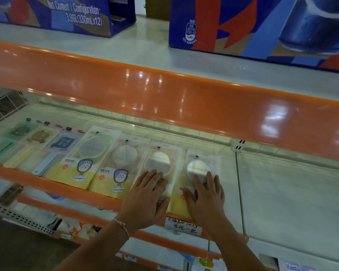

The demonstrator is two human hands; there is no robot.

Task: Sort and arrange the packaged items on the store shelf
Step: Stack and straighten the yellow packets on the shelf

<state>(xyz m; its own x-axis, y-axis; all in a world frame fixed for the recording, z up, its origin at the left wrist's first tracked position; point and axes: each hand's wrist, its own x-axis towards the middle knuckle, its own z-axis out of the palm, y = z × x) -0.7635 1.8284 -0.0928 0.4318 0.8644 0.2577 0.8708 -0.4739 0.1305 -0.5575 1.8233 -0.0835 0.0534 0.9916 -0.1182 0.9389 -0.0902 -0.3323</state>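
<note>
Orange shelf lip point(164, 98) — overhanging mirror packs point(157, 163)

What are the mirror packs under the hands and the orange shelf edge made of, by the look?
Mirror packs: clear glossy plastic film over a printed card, judging by the sheen and the hang hole; the oval face reflects like mirror, glass or plastic unclear. Orange shelf edge: smooth glossy strip, likely plastic or painted metal, given its sharp light reflections. Both hands lie flat on packs.

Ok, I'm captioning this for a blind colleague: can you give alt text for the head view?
A person's left hand and right hand lie flat on two packaged hand mirrors at the right end of a row on an orange-edged store shelf. Blue drink cartons stand on the shelf above.
</note>
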